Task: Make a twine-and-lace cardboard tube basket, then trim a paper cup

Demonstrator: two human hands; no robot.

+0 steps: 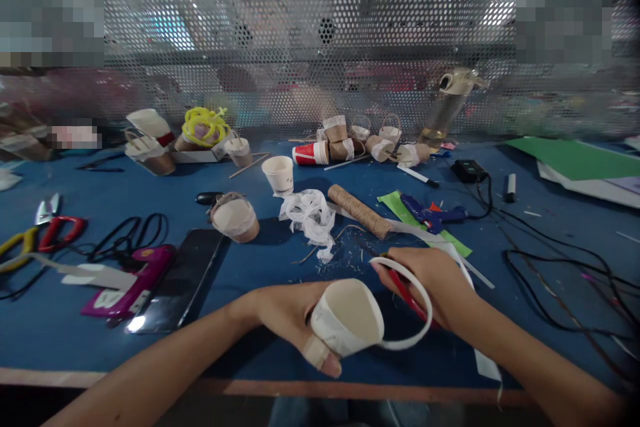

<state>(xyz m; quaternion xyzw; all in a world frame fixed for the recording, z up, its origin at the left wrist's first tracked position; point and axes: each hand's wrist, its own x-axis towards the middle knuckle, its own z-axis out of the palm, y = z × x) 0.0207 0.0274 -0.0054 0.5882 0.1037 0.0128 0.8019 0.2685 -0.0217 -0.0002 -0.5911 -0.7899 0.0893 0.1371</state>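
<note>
My left hand (293,323) is wrapped round a white paper cup (345,320), its open mouth tilted towards me. A white paper strip (425,300) curls out from the cup's right side and loops up past my right hand (425,273). That hand is closed on red-handled scissors (407,293), whose blades are mostly hidden. Beyond the hands lie crumpled white lace ribbon (310,213) and a roll of brown twine (357,210). A brown-wrapped cup (235,217) and a plain white cup (279,173) stand farther back.
On the left are a magenta glue gun (145,280), a phone (180,280) and red-handled pliers (57,230). A blue glue gun (433,213) with a looping black cable lies right. Small decorated cups (343,140) and a bottle (447,110) stand before the perforated metal screen (300,33).
</note>
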